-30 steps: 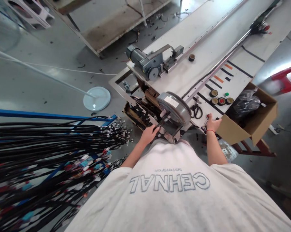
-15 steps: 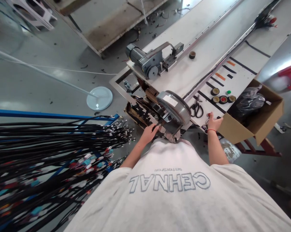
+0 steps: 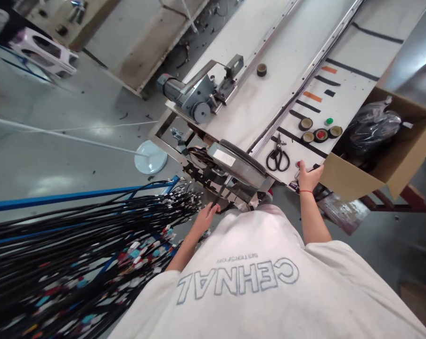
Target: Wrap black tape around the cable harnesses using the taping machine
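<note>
My left hand (image 3: 206, 215) is closed in a pinch on the end of a black strip (image 3: 220, 190), which runs up to the round grey wheel-like machine (image 3: 234, 162) at the table's end. My right hand (image 3: 309, 179) rests at the near corner of the white table, thumb and fingers apart. Its thumb is by a small red button (image 3: 298, 164); whether it presses it I cannot tell. Black-handled scissors (image 3: 278, 157) lie left of that hand. Beyond it are several tape rolls (image 3: 321, 135), one with a red piece inside, and a green button (image 3: 329, 121).
An open cardboard box (image 3: 407, 160) holding a plastic-wrapped bundle stands right of the table. A grey motor unit (image 3: 195, 96) is mounted at the far left edge. Black cable bundles (image 3: 93, 235) hang on a blue rack at left. A round white stand base (image 3: 150, 157) is on the floor.
My left hand has drawn back from the machine, down and to the left, with the black strip now stretched out to it. My right hand stays at the table corner. The view has shifted.
</note>
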Demonstrator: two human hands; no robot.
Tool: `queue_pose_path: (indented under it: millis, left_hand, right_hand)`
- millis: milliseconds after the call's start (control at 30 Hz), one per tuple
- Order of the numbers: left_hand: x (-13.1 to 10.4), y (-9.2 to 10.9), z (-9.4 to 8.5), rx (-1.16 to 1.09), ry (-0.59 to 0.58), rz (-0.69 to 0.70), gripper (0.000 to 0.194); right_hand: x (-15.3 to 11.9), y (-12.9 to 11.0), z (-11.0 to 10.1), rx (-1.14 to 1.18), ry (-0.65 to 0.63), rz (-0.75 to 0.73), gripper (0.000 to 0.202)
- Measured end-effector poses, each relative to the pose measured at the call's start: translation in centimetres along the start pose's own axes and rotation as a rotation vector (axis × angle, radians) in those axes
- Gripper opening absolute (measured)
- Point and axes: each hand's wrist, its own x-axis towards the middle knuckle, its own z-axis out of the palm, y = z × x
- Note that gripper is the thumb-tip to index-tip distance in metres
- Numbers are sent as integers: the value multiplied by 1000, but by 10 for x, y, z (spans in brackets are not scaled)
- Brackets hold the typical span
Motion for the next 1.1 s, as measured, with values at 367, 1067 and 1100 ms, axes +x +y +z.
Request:
queue_pose_path:
  millis: [367, 1067, 1100]
  left_hand:
    - [-13, 8, 13, -39, 216, -93, 41]
    - [37, 37, 20, -30, 307, 92, 30]
    - [39, 39, 20, -41, 303, 109, 31]
  right_hand:
    - [2, -1, -2, 8, 0, -32, 97]
    - [20, 1, -2, -38, 11, -92, 90]
    - [19, 1, -3, -40, 9, -86, 90]
